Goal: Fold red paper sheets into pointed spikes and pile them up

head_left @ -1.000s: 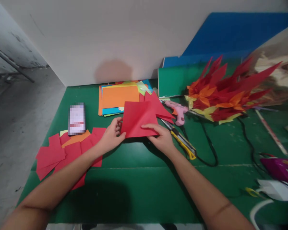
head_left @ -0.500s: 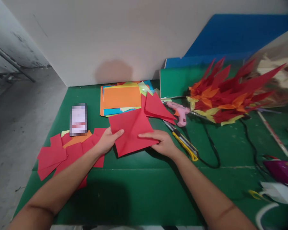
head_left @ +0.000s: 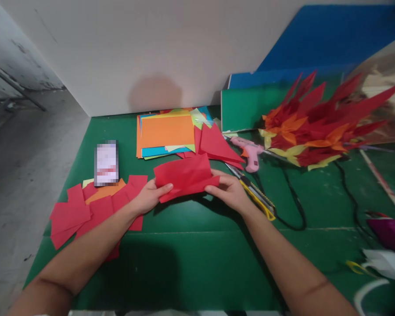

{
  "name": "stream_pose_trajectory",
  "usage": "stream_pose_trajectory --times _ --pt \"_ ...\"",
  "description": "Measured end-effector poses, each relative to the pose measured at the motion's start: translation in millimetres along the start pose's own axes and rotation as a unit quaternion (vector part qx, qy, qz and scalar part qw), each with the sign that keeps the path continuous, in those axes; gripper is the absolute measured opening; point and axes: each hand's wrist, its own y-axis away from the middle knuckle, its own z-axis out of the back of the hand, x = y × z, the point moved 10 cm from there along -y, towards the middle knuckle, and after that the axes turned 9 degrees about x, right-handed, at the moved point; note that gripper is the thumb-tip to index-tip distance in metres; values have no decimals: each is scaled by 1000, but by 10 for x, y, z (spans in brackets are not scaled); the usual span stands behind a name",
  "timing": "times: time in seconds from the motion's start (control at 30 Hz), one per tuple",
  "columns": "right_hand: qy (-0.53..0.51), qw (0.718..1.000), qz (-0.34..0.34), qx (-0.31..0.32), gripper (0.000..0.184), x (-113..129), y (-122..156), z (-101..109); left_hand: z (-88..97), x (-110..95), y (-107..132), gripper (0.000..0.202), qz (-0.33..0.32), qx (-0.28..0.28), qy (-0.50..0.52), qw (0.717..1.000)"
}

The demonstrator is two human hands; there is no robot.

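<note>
Green tbl [head_left: 217, 272] had pale panel [head_left: 184, 44] along back edge, grey floor [head_left: 36, 145] past L edge. L hand [head_left: 149, 196] & R hand [head_left: 228, 191] each pinched an end of bent red sheet [head_left: 184, 175], above tbl mid; phone [head_left: 105, 162] nr L edge.

No lettering or number can be read, the phone screen [head_left: 106, 162] being pixelated.

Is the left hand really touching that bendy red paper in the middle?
Touching. The head view shows the left hand with its thumb lying across the left side of the red paper.
</note>
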Motion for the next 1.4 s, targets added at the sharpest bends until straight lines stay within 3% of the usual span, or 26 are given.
stream_pose_trajectory --times 0.1,0.23,0.37,0.43,0.67,0.77,1.0,1.1,1.23,1.4 --pt "-41 999 -21 2 21 -72 1 -2 -55 -25 1 43 -6 29 -51 998" --pt "-74 995 -48 -47 22 -201 28 91 -208 -122 10 39 -27 74 -131 988" --pt "-77 993 -60 -60 23 -255 53 84 -454 -56 61 40 20 184 -103 977" --pt "-64 994 -61 -65 24 -239 63 82 -499 -49 88 41 25 211 -88 973" --pt "19 996 -72 -57 34 -131 44 100 -185 -100 11 56 -40 129 -10 991" --pt "76 992 -96 -32 36 -135 32 28 -107 -178 6 55 -85 95 -67 990" --pt "135 984 -100 -54 43 -121 39 10 -241 -278 60 43 -101 96 -237 962" --pt "135 984 -86 -79 38 -71 42 49 -266 -271 57 57 -106 110 -273 950" --pt "87 989 -68 -97 24 -26 46 63 -347 -248 66 60 -118 137 -321 930" --pt "93 988 -82 -89 34 -48 63 37 -486 -264 95 59 -133 159 -363 909"
